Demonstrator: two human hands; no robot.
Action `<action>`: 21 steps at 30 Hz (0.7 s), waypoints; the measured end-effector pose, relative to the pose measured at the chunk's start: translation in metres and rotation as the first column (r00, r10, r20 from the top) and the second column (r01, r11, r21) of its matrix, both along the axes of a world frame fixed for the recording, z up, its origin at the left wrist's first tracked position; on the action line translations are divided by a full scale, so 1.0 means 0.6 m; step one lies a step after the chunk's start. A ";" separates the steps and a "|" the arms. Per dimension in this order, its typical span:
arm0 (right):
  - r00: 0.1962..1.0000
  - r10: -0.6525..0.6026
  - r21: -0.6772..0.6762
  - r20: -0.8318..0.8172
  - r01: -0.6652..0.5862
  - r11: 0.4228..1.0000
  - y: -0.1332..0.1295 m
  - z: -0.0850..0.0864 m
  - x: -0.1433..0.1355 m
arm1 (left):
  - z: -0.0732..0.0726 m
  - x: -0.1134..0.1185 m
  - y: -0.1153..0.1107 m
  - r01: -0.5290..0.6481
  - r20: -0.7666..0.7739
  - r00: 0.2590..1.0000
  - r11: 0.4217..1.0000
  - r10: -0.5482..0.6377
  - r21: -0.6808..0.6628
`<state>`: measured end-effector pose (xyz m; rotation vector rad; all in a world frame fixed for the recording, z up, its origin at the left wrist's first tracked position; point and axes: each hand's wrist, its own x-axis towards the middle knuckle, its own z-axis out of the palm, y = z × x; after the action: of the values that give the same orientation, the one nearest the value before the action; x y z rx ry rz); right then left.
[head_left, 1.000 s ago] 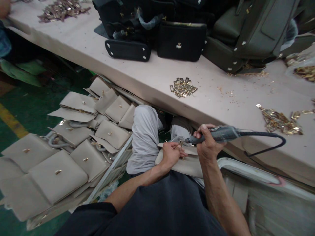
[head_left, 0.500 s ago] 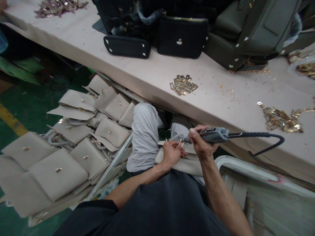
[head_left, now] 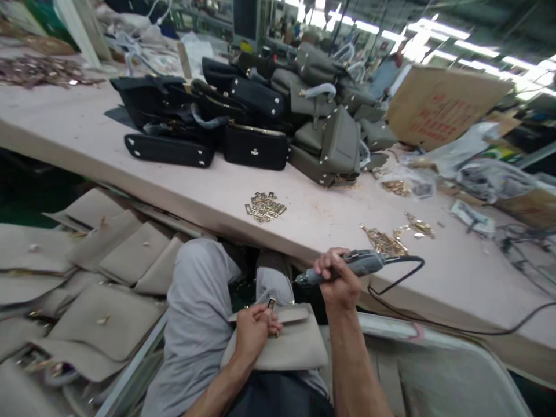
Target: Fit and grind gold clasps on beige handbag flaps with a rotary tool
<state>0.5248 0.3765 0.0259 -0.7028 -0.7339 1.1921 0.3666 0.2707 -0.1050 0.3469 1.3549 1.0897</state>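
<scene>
My right hand (head_left: 340, 279) is wrapped round a grey corded electric screwdriver (head_left: 367, 263), held above my lap with its tip pointing left. On my lap rests a beige handbag (head_left: 295, 350), its flap toward the table. My left hand (head_left: 255, 329) lies over the bag's left part, pinching a small gold metal plate (head_left: 271, 303) that stands up from the fingers. The screwdriver's tip is apart from the plate. A small gold fitting shows below my left fingertips.
Several beige handbags (head_left: 108, 318) are heaped to my left. On the table (head_left: 195, 202) lie gold plates (head_left: 264, 207), more gold fittings (head_left: 384, 240), black bags (head_left: 256, 147) and olive bags (head_left: 332, 150). A carton (head_left: 447, 107) stands behind. A white-rimmed tub (head_left: 434, 333) is at my right.
The head view has tilted up, showing more of the room. My right hand has lifted the screwdriver up and away from the metal plate; my left hand still holds the plate over the bag.
</scene>
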 end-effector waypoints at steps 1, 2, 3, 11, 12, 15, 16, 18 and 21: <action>0.996 -0.079 0.006 -0.051 0.080 0.997 0.021 0.015 0.027 | -0.006 -0.002 0.002 0.011 0.001 1.000 1.000 -0.011 0.017; 0.983 -0.159 0.013 -0.097 0.160 0.987 0.044 0.028 0.056 | -0.010 -0.004 0.003 0.025 -0.001 1.000 0.999 -0.025 0.031; 0.961 -0.242 0.023 -0.137 0.247 0.969 0.066 0.038 0.087 | -0.013 -0.005 0.002 0.035 -0.002 0.999 0.998 -0.035 0.042; 0.655 -0.708 -0.174 -0.265 0.690 0.703 0.197 0.017 0.248 | -0.024 -0.008 -0.003 -0.009 0.045 0.999 0.999 0.006 0.051; 0.621 -0.740 -0.201 -0.259 0.714 0.670 0.205 0.013 0.252 | -0.026 -0.008 -0.003 -0.010 0.051 0.999 0.999 0.008 0.053; 0.570 -0.781 -0.236 -0.256 0.747 0.622 0.218 0.002 0.255 | -0.029 -0.010 -0.004 -0.007 0.059 0.998 0.999 0.004 0.049; 0.567 -0.783 -0.239 -0.257 0.747 0.620 0.220 -0.001 0.255 | -0.031 -0.011 -0.005 -0.006 0.056 0.998 0.999 0.003 0.046; 0.562 -0.787 -0.250 -0.254 0.748 0.614 0.225 -0.006 0.258 | -0.033 -0.012 -0.006 -0.002 0.052 0.999 0.999 0.000 0.042; 0.524 -0.818 -0.261 -0.237 0.777 0.573 0.237 -0.011 0.266 | -0.033 -0.013 -0.006 -0.004 0.053 0.999 0.999 0.002 0.040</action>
<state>0.6844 0.5188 0.0192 -0.7871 0.0197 0.4487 0.3585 0.2671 -0.1249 0.3429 1.2884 1.1220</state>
